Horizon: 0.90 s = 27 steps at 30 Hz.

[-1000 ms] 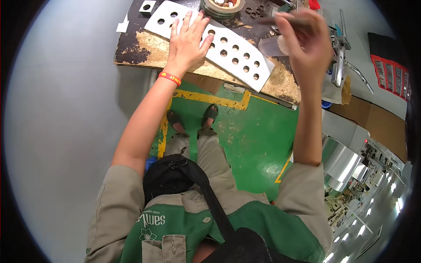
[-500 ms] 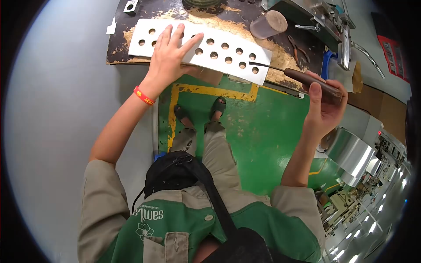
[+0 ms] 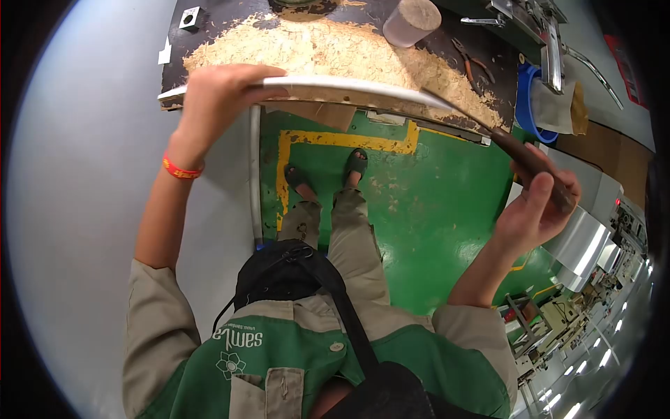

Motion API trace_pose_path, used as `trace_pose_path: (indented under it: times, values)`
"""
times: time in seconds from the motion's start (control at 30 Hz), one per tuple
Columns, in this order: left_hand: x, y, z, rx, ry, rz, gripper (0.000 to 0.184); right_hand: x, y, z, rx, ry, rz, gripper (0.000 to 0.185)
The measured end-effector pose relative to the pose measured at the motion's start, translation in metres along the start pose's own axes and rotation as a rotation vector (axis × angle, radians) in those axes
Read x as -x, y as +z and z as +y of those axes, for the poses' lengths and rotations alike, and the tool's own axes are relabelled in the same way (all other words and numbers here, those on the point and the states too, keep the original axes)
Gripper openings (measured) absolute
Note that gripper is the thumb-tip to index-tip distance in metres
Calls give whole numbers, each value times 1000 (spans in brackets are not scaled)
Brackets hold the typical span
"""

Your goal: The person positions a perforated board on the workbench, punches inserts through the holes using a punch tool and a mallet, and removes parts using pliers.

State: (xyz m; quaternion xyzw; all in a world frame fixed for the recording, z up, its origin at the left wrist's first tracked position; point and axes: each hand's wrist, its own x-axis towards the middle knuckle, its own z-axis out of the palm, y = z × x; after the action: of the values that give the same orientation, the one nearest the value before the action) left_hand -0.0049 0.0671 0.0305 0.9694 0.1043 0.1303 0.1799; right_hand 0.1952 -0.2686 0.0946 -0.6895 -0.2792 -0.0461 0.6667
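Note:
My left hand (image 3: 213,101) grips the white panel (image 3: 349,84) near its left end, thumb and fingers closed over its edge. The panel is tipped up nearly edge-on along the bench's front edge, so its face and round holes are hidden. My right hand (image 3: 534,209) is wrapped around the dark wooden handle of a thin-shafted hand tool (image 3: 528,159). The shaft points left, and its tip is by the panel's right end; I cannot tell whether they touch.
The bench (image 3: 279,49) has a worn, peeled top. On it are a clear cylinder (image 3: 408,24), pliers (image 3: 471,66), a small holed block (image 3: 189,18) and a metal clamp-like fixture (image 3: 551,49). A blue bin (image 3: 528,105) stands at the right.
The panel has gone from lying face-up to standing nearly edge-on. My left hand has shifted left from its face to grip its edge. My right hand and the tool have moved right and lower.

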Motion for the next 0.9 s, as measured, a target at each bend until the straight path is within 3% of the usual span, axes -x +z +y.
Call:
trace_pose_path:
  times: [0.1, 0.2, 0.33, 0.5, 0.67, 0.9]
  values:
    - [-17, -31, 3, 129, -227, -278, 31, 1, -8, -2, -92, 86, -8, 34]
    - [-13, -21, -19, 561, -425, -396, 35, 5, -6, -1, -240, 304, 2, 31]
    - [-13, -6, -34, 567, -587, -587, 35, 25, 0, 15, -360, 541, -56, 25]
    - [-10, 17, -43, 595, -559, -570, 38, 49, 43, 17, -325, 634, -144, 24]
    - [-5, 24, -45, 587, -526, -550, 39, 59, 84, 20, -182, 547, -160, 13]
    - [8, 12, -23, 526, -636, -485, 43, 48, 103, 19, -91, 597, -167, 12]
